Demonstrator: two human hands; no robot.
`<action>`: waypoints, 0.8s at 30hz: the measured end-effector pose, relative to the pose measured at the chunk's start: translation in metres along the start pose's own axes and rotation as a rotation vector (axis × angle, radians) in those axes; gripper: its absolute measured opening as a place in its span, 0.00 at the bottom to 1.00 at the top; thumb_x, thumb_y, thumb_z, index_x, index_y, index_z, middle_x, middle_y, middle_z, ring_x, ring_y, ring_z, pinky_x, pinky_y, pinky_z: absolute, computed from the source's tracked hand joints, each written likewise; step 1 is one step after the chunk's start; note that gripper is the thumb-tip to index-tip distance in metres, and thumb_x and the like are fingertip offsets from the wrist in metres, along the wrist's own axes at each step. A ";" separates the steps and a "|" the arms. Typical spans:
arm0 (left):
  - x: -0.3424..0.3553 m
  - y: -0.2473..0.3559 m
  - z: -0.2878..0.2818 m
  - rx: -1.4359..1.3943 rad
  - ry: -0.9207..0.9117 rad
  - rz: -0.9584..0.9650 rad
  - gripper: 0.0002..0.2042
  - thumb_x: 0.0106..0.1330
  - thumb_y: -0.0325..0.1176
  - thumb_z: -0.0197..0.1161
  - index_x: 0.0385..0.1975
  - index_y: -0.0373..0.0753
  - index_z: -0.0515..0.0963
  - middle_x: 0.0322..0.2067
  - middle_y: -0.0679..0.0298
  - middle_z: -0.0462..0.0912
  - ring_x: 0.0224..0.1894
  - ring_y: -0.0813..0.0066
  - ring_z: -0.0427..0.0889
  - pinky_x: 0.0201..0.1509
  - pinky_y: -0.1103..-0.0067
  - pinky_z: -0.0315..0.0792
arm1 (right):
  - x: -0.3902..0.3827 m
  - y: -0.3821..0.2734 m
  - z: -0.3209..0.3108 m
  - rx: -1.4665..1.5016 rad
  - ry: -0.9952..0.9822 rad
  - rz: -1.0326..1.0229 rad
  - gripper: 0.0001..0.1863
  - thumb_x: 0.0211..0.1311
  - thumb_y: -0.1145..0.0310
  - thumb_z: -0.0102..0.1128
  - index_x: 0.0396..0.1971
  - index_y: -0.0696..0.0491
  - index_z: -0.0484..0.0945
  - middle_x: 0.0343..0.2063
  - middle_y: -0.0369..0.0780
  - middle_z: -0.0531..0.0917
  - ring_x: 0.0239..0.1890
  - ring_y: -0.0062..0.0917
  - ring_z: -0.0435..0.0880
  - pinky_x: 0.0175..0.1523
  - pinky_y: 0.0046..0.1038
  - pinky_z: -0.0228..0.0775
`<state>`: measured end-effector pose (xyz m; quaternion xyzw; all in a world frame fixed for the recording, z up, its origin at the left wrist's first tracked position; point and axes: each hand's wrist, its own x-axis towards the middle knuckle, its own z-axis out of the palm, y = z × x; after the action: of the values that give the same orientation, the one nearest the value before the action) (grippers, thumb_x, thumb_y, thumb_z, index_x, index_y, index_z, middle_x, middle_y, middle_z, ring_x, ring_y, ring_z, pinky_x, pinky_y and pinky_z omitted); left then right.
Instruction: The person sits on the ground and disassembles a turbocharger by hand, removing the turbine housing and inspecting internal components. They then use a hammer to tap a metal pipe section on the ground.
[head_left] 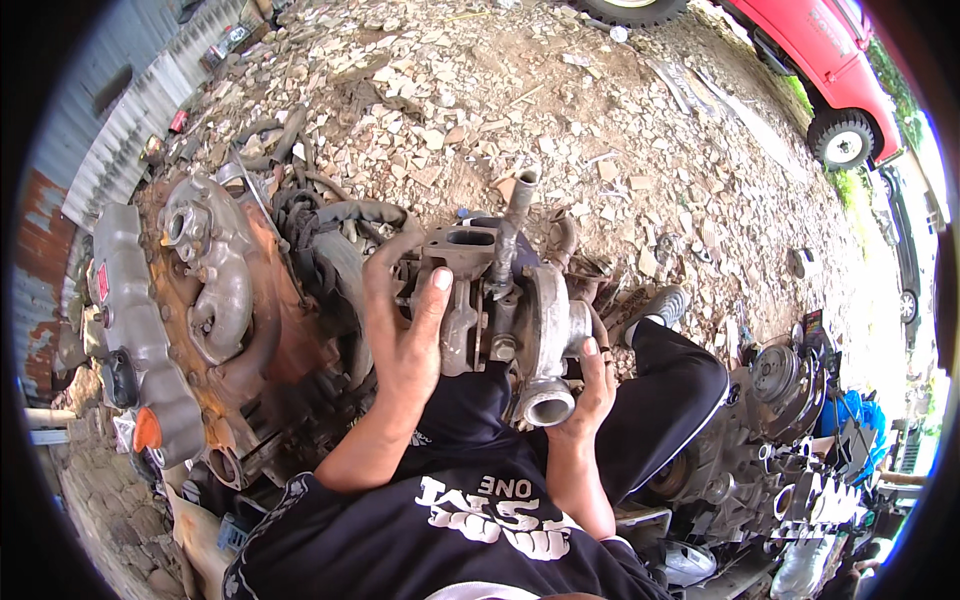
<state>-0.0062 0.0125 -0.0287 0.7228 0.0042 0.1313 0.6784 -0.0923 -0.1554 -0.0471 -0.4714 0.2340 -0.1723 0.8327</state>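
Note:
Between my two hands I hold a grey metal turbocharger (545,310) above my lap. My left hand (405,335) wraps round its left housing, thumb up beside the flange with a slot-shaped opening. On the other side my right hand (592,390) grips the right housing, thumb pressed near the round outlet. That outlet points down toward me, and a short pipe stub sticks up at the top. Most of my fingers are hidden behind the metal.
To my left stands a rusty engine block (265,350) with a grey valve cover (135,310) and a manifold (222,310). Dark hoses (360,212) lie beside it. Engine parts (775,375) and a blue plastic bag (865,420) are at right. Beyond the rubble ground (430,110) is a red vehicle (840,65).

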 end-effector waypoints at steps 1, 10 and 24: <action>0.002 0.001 -0.001 0.001 -0.003 -0.008 0.28 0.71 0.39 0.69 0.65 0.31 0.70 0.58 0.55 0.73 0.62 0.63 0.71 0.71 0.68 0.62 | 0.001 -0.001 0.000 0.008 -0.001 0.006 0.30 0.73 0.61 0.52 0.67 0.66 0.68 0.59 0.49 0.80 0.57 0.34 0.83 0.63 0.37 0.77; 0.027 0.000 -0.008 -0.475 -0.078 -0.472 0.26 0.69 0.30 0.69 0.66 0.30 0.73 0.55 0.56 0.82 0.56 0.69 0.81 0.64 0.74 0.73 | 0.004 0.012 0.002 0.000 -0.014 -0.026 0.28 0.70 0.66 0.61 0.66 0.64 0.74 0.58 0.49 0.83 0.59 0.33 0.82 0.68 0.34 0.69; 0.061 0.034 0.010 -0.767 -0.164 0.107 0.35 0.60 0.27 0.64 0.71 0.27 0.67 0.63 0.50 0.78 0.66 0.61 0.77 0.75 0.66 0.64 | 0.083 -0.021 0.011 -0.288 -0.443 -0.629 0.47 0.75 0.44 0.57 0.74 0.71 0.57 0.64 0.55 0.76 0.63 0.35 0.79 0.69 0.36 0.69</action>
<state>0.0491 0.0111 0.0153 0.4241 -0.1370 0.1002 0.8896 -0.0183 -0.2003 -0.0432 -0.6573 -0.0850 -0.2783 0.6952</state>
